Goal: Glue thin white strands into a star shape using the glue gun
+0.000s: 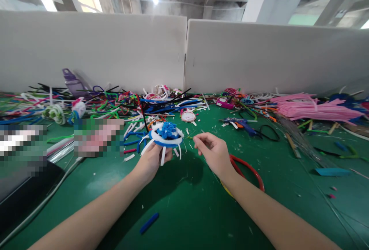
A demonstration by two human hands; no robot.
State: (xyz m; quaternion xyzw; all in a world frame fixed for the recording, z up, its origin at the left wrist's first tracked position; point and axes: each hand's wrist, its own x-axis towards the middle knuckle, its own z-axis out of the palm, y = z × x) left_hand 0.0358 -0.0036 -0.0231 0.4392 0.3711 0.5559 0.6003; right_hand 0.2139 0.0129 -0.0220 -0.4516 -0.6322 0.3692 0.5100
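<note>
Head view: my L hand (pixel 152 161) is holding the blue-and-white piece (pixel 168 132) from below, fingers closing round its underside, so it's sitting up off the table (pixel 178 219), a bit L of centre. My R hand (pixel 211 150) is hanging just to the R of it, apart, w/ thumb & index pinching narrow; I can't tell if anything thin is sitting btwn the tips. A green sliver (pixel 190 137) is showing right by those tips, but I can't tell if it's touching them.

Key relation: the piece is lying to the L of my R fingertips, approx. level w/ them in view, w/ a small gap showing btwn. The L hand is obviously nearer, since it's doing the holding.

Orientation: the blue tuft (pixel 168 130) is facing up, w/ the white ring (pixel 179 140) circling it. The ring is looking widest L-R, but I'm viewing it at a slant, so I can't tell a true long axis. White strips (pixel 163 157) are hanging from the rim, ends pointing down.

Nearby, a red loop (pixel 258 177) is lying by my R wrist, a glue gun (pixel 240 124) is resting beyond it, & a blue stub (pixel 149 223) is lying nearer me, slanting up to the R.
</note>
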